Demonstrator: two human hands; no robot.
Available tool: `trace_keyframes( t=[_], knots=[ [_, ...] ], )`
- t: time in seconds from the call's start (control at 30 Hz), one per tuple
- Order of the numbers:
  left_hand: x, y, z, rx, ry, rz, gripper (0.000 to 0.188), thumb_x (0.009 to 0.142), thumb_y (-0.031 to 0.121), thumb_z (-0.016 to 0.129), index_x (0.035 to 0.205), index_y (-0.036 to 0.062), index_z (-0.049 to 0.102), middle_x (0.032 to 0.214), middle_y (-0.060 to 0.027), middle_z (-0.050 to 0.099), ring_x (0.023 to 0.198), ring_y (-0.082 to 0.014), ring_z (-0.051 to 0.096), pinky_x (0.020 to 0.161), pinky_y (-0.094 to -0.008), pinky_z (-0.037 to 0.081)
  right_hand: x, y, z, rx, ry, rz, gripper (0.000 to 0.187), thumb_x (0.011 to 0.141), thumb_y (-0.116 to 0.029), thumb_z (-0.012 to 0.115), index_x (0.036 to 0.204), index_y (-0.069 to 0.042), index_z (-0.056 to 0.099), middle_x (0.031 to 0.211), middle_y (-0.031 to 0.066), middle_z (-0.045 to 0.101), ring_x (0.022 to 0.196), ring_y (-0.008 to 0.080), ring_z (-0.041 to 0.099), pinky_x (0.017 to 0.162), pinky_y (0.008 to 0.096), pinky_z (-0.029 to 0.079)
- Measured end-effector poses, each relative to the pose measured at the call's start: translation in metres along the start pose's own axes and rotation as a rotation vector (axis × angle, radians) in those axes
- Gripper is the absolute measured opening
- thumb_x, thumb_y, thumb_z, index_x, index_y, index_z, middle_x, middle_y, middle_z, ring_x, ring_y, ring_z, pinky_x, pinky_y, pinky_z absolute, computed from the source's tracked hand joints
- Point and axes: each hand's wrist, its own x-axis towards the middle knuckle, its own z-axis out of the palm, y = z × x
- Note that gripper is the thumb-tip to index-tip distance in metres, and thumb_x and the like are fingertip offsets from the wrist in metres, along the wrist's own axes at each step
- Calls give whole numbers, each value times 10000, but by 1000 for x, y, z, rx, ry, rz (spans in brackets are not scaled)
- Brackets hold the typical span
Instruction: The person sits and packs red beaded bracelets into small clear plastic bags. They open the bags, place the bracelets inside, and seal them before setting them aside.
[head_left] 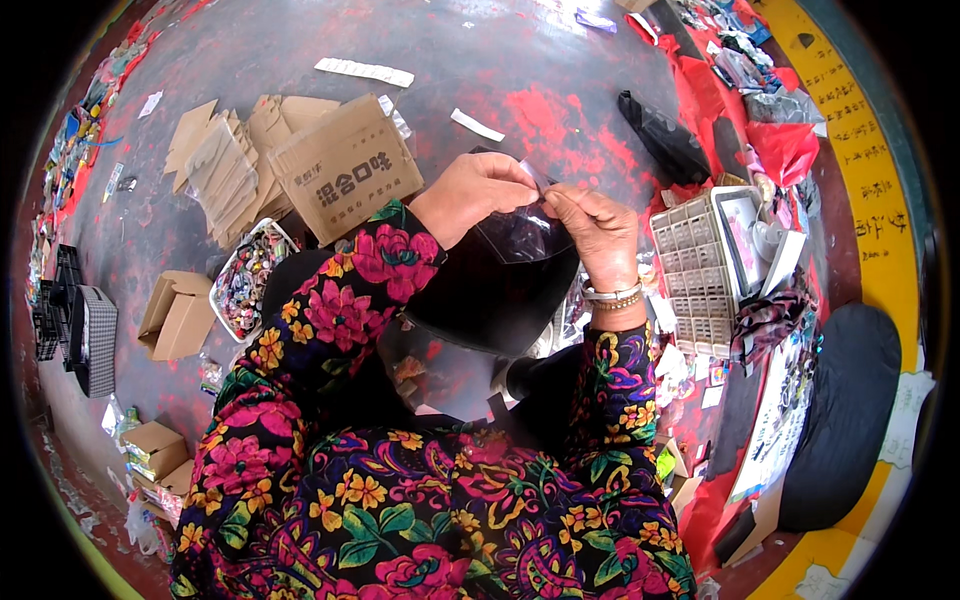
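Observation:
In front of my body, a small clear plastic bag (522,240) hangs from my fingertips. My left hand (474,196) is closed in a pinch at its upper edge. My right hand (602,232), with bracelets at the wrist, pinches the same edge close by, and the two sets of fingertips nearly meet. Whether the bag has something inside cannot be made out through the glare. Below it lies a dark black surface (480,305) over my lap, its kind unclear.
Flattened cardboard (345,170) is stacked ahead on the left. Beside it stand a white basket of small colourful items (254,268) and an open carton (176,315). A white plastic crate (692,268) is at my right. Red sheeting and wrappers litter the right edge.

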Motion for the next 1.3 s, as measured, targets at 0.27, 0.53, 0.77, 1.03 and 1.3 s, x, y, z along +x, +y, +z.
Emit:
trace_keyframes(
  t=[0.27,0.53,0.77,1.03,1.3],
  knots=[
    [3,-11,-8,-181,14,-9,116,775,27,527,863,-6,596,873,-54,601,861,-115,541,800,-241,411,-3,-9,12,-174,-49,-148,80,747,-23,670,827,-18,678,727,69,644,652,129,593,600,236,469],
    [5,-9,-6,132,110,-14,146,753,16,511,870,-20,591,860,-59,609,838,-118,553,773,-242,426,-1,-4,13,-173,-15,-152,65,756,-32,666,816,-10,674,718,73,642,640,128,592,589,239,467],
    [-1,0,5,608,205,115,154,709,116,566,784,2,638,738,-144,637,675,-236,612,630,-316,471,-3,-2,11,-176,-61,-116,60,760,-33,660,814,-8,667,727,78,642,652,120,598,584,237,469],
    [6,-10,-7,591,41,-2,200,816,73,516,899,-66,633,783,-88,649,715,-113,591,635,-233,478,2,-19,2,-589,234,-368,134,743,-68,662,869,-25,648,820,114,636,739,258,609,686,311,479],
    [9,-10,-10,620,115,85,261,797,190,505,886,-8,649,804,-165,625,743,-264,602,662,-325,485,-5,-10,25,-650,-17,-412,190,691,-27,633,880,-40,624,878,98,634,841,271,599,740,340,482]
  ],
)
